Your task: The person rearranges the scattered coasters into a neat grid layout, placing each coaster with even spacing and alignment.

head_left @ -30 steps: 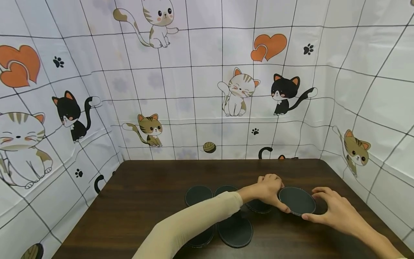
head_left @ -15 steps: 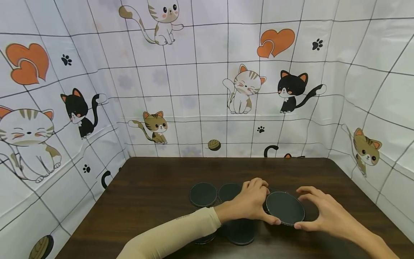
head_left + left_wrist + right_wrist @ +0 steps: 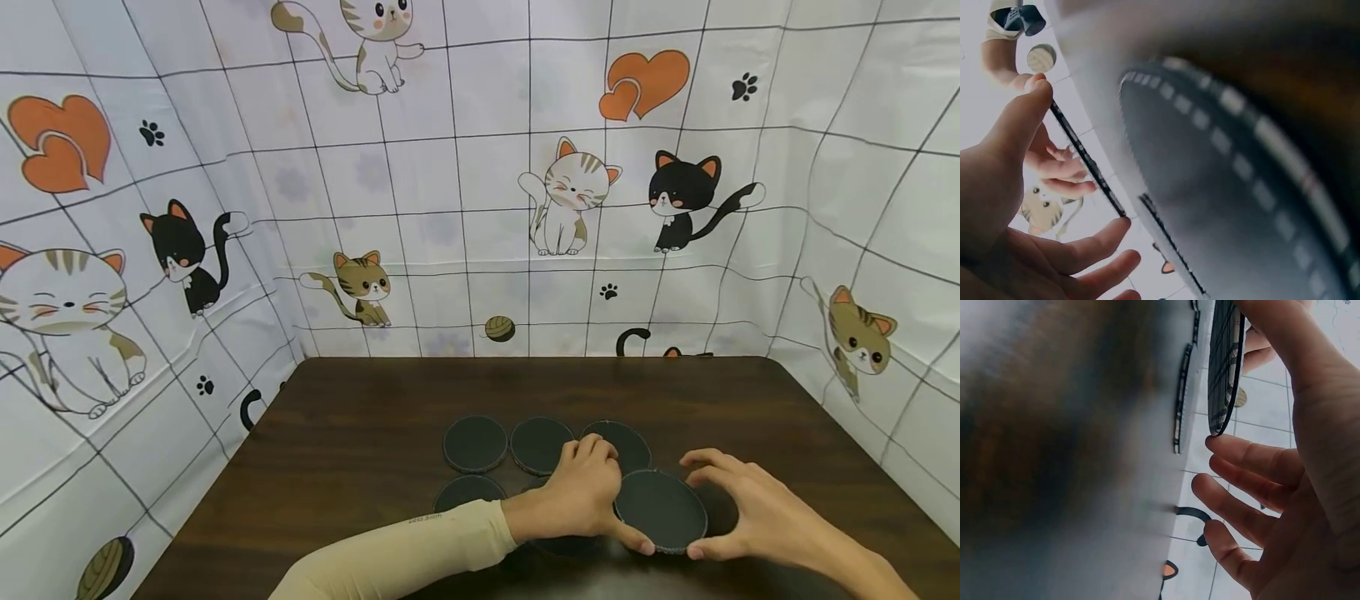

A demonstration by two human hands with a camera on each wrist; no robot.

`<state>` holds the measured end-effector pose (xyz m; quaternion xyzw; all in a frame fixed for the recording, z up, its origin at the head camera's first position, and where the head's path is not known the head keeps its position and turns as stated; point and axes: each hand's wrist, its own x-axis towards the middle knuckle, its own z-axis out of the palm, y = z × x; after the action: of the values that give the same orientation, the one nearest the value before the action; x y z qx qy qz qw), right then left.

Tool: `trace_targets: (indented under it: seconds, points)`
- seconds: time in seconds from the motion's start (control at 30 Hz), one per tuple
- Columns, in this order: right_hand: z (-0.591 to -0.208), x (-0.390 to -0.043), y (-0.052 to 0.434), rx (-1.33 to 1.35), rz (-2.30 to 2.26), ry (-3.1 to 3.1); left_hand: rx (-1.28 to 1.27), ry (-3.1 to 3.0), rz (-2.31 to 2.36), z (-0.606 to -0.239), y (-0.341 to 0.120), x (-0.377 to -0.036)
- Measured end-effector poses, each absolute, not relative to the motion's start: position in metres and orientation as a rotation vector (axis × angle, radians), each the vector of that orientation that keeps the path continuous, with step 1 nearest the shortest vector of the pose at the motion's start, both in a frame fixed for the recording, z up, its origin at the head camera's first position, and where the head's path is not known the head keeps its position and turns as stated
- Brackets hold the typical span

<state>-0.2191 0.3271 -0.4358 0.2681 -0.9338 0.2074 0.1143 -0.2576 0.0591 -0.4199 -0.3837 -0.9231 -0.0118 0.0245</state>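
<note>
A round dark coaster [image 3: 660, 510] with a stitched rim is held tilted above the table's right half. My left hand [image 3: 573, 492] pinches its left side, thumb on the near edge and forefinger across; the left wrist view shows this coaster [image 3: 1088, 159] edge-on between thumb and forefinger. At its right side is my right hand [image 3: 765, 508], thumb on the near rim; in the right wrist view the forefinger tip meets the edge of the coaster [image 3: 1222, 369]. Behind lie three like coasters in a row: left coaster [image 3: 476, 444], middle coaster [image 3: 542, 446], right coaster [image 3: 626, 446].
Nearer in, another coaster [image 3: 468, 492] lies partly behind my left sleeve [image 3: 420, 542], and more dark discs show around my left wrist. The dark wooden table [image 3: 360, 442] meets a cat-printed white sheet [image 3: 420, 242] at the back and sides.
Both hands have carried the coaster leftward and nearer to me. The right coaster of the back row, mostly covered by my left hand before, now shows.
</note>
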Motion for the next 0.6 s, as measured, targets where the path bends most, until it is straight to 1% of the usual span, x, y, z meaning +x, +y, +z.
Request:
trace_targets:
  seconds: [0.27, 0.6]
  points:
    - [-0.449, -0.216, 0.322, 0.871, 0.565, -2.730, -1.236, -2.832, 0.085, -0.423, 0.056, -0.250]
    - [-0.450, -0.215, 0.317, 0.871, 0.545, -2.765, -1.241, -2.823, 0.190, -0.428, 0.053, -0.251]
